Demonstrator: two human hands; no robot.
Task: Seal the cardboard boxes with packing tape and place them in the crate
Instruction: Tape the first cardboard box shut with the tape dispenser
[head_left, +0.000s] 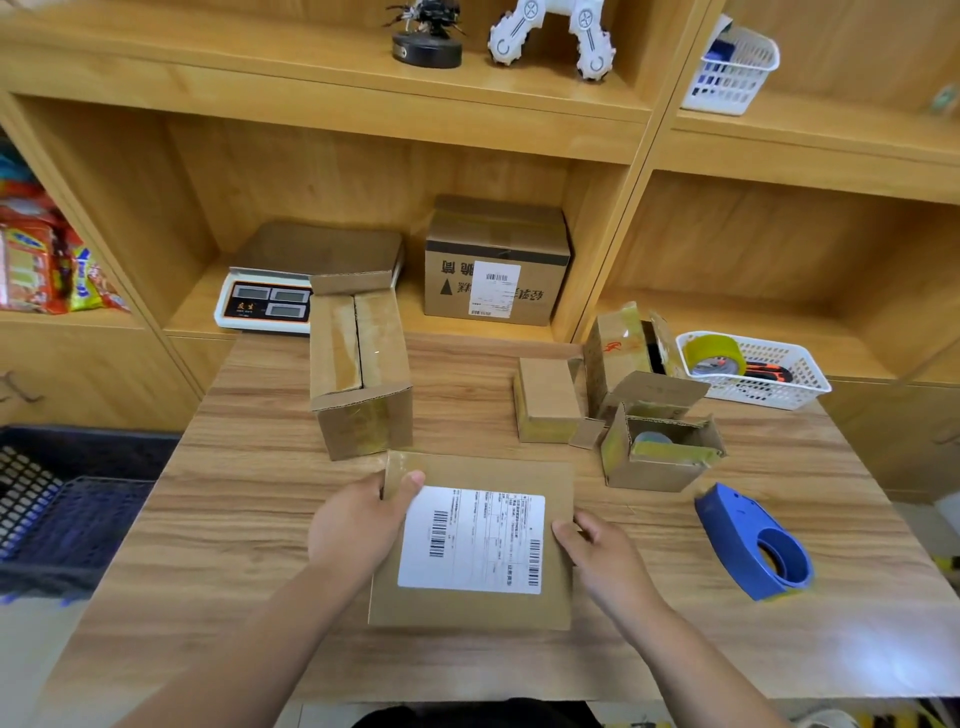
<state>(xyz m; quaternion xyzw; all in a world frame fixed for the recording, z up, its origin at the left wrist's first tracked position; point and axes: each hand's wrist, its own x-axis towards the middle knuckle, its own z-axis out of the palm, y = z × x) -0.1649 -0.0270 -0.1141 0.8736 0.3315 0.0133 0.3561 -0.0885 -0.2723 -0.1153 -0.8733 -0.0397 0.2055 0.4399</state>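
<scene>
A flat cardboard box (467, 608) with a white shipping label lies at the near middle of the wooden table (234, 519). My left hand (358, 525) grips its left edge, thumb on top near the far corner. My right hand (602, 556) holds its right edge, thumb on the top face. A blue tape dispenser (753, 545) lies to the right, apart from both hands. A tall box with open flaps (361, 374) stands behind, a small closed box (548, 400) and open boxes (660, 452) at the right. The dark blue crate (62, 519) sits left of the table.
A white basket (810, 384) holding a yellowish tape roll (714, 356) stands at the back right. On the shelf behind are a digital scale (270, 304) and a labelled sealed box (496, 265). Snack packets (47, 265) fill the left cubby.
</scene>
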